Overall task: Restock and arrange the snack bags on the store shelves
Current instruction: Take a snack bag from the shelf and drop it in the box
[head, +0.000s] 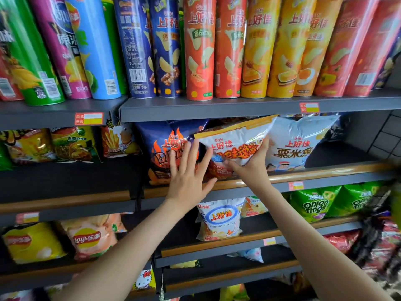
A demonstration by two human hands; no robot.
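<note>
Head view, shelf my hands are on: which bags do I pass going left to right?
Yellow snack bag → green-and-orange bag → fries bag → dark blue Oishi bag, pressed by the left hand → white-and-orange Oishi bag, gripped by the right hand → white Oishi bag.

A glossy white orange-lettered snack bag (235, 140) is tilting across a dark-blue flame-printed bag (165, 144) and another white bag (297, 137).

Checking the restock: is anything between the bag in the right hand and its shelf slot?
Nothing visible does. The left hand presses on the dark blue foil bag, and the right hand holds the white orange-edged foil bag tilted at the gap beside the white plastic bag.
</note>
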